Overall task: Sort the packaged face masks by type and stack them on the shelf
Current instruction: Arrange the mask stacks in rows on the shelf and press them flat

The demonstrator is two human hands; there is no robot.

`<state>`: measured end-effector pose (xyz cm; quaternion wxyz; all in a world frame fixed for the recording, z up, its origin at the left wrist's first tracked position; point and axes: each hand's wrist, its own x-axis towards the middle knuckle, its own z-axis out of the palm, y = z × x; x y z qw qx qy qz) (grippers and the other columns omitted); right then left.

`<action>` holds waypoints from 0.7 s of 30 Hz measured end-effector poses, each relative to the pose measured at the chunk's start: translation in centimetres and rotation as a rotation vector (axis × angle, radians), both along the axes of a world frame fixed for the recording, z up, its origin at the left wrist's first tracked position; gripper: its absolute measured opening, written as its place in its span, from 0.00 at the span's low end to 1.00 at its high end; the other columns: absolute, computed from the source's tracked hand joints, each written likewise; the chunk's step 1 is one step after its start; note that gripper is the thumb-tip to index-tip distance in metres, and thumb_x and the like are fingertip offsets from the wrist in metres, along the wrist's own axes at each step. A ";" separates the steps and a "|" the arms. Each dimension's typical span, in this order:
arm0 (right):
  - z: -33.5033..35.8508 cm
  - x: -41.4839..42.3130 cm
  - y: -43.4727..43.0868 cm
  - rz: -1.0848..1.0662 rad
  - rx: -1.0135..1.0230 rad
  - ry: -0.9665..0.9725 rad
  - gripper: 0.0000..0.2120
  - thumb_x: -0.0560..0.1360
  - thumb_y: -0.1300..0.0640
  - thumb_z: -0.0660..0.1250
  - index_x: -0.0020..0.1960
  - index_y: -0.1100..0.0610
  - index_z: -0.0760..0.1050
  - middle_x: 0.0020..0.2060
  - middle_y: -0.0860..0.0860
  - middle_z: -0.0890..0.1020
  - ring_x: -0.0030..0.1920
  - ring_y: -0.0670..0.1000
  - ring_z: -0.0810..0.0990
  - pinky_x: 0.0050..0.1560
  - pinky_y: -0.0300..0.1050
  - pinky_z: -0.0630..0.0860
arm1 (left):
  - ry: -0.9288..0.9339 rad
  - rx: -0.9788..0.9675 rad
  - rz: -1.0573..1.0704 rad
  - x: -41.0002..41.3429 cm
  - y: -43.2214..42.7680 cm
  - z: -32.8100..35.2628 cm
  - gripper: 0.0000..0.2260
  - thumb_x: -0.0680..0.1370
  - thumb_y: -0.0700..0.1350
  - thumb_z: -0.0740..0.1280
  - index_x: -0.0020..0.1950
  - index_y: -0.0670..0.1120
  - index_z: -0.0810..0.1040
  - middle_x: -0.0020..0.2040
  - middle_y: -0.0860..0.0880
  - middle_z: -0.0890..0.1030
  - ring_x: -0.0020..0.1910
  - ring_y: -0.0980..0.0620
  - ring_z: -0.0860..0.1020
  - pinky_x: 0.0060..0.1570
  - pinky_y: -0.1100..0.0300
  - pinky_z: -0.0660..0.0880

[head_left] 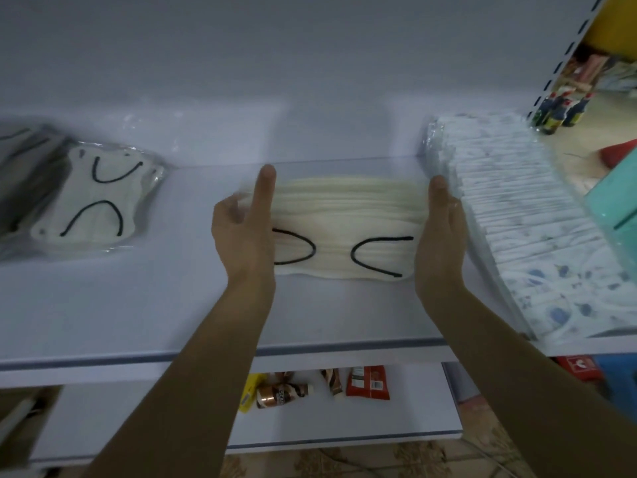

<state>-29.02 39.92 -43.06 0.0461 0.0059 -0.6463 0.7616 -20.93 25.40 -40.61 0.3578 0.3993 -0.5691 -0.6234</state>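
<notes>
Facing a white metal shop shelf (155, 305) with a plain white back panel (310, 63) behind it. Holding a cream pack of pleated face masks (344, 215), black ear loops, clear plastic wrap, at the middle of the shelf between both hands. Looking to be lying flat on the board, long side running left to right; not able to tell if fully resting.

Gripping the pack's left end with the left hand (241, 232): index finger straight and pointing far over the top face, other fingers curling at the wrapper edge. Pressing the right hand (441, 232) flat against the pack's right end, fingers straight and together.

Seeing a second cream pack of shaped masks (93, 198) with black loops, clear-wrapped, at far left, well apart from the held one, overlapping a dark grey mask pack (24, 188) at the left edge. Seeing a long clear-wrapped stack of white masks with blue print (537, 219) on the right, running near to far, just beside the right hand; contact not clear.

Showing below, on a lower white shelf (413, 426): a red foil packet (368, 381), brown-and-gold sachets (282, 391), a yellow packet (250, 391), all near one another. Catching dark bottles (562, 112) far right, past the slotted upright (565, 60), and a teal object (617, 201) at the right edge.
</notes>
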 end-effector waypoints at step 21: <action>0.2 -0.1 2.9 0.517 0.230 -0.011 0.39 0.62 0.29 0.67 0.62 0.55 0.67 0.50 0.48 0.76 0.43 0.37 0.78 0.40 0.30 0.76 | -0.355 -0.521 -0.371 2.5 -4.6 -4.1 0.23 0.67 0.49 0.76 0.32 0.46 0.61 0.28 0.50 0.61 0.23 0.57 0.60 0.22 0.71 0.60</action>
